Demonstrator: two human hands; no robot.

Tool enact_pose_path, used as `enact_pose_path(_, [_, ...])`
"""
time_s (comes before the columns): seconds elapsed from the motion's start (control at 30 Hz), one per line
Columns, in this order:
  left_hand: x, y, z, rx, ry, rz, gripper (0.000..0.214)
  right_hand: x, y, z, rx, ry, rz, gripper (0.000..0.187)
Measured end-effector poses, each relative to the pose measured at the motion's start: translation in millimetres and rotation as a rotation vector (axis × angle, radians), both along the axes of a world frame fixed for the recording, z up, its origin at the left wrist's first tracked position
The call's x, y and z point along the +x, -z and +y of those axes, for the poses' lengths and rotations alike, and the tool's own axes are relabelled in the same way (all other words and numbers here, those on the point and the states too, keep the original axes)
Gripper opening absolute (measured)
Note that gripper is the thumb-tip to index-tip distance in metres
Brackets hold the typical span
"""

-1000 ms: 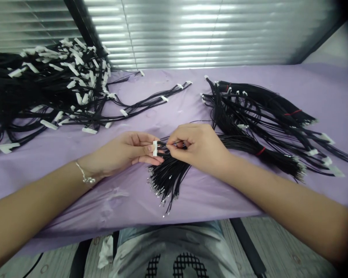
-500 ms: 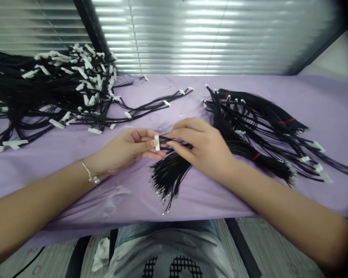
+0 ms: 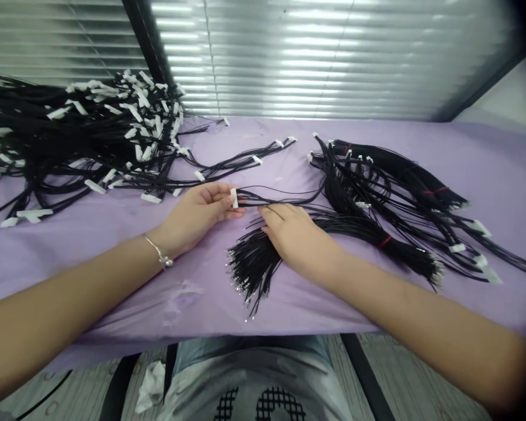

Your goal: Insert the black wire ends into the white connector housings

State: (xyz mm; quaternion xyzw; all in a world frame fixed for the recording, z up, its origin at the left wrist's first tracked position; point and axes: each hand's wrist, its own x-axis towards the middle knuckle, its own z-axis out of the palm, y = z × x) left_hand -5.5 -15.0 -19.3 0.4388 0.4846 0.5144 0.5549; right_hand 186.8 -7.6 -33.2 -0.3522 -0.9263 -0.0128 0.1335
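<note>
A white connector is pinched between the thumb and fingers of my left hand. Black wires run from it to the right, toward the wires on the table. My right hand lies over a thick bundle of loose black wires, its fingers together and bent down onto them near their left ends. Small silvery metal tips show at the ends of that bundle. Exactly which wires the right fingertips grip is hidden.
A large heap of black cables with white connectors lies at the back left. Several finished-looking cables stretch out from it. At the right are another red-tied wire bundle and cables with white connectors. Window blinds stand behind the purple-covered table.
My right hand has moved away from the connector, down onto the loose wire bundle. My left hand still holds the connector, slightly higher in view, and the wires behind it now show.
</note>
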Motion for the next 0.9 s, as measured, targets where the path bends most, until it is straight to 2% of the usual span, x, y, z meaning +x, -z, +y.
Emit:
enact_pose_path(0.2, [-0.8, -2.4, -4.0, -0.041, -0.005, 0.048, 0.009, 14.4, -14.6, 13.7, -0.243, -0.192, 0.085, 0.02])
enact_pose_path(0.33, [-4.0, -1.9, -6.3, -0.008, 0.044, 0.116, 0.016, 19.3, -23.8, 15.2, -0.389, -0.226, 0.074, 0.01])
enact_pose_path(0.5, [-5.3, -3.5, -12.0, -0.03, 0.102, 0.106, 0.016, 17.5, -29.6, 8.2, -0.368, -0.23, 0.161, 0.015])
enact_pose_path(0.63, [-5.1, -3.9, -17.1, -0.086, 0.255, 0.089, 0.015, 16.0, -28.4, 5.6, -0.345, -0.223, 0.343, 0.016])
enact_pose_path(0.73, [-4.0, -4.0, -18.9, -0.142, 0.342, 0.053, 0.014, 15.4, -25.6, 5.8, -0.319, -0.244, 0.383, 0.013])
enact_pose_path(0.9, [0.1, -8.1, -18.9, -0.194, 0.314, 0.02, 0.007, 13.5, -24.3, 5.7, -0.274, -0.368, 0.388, 0.015])
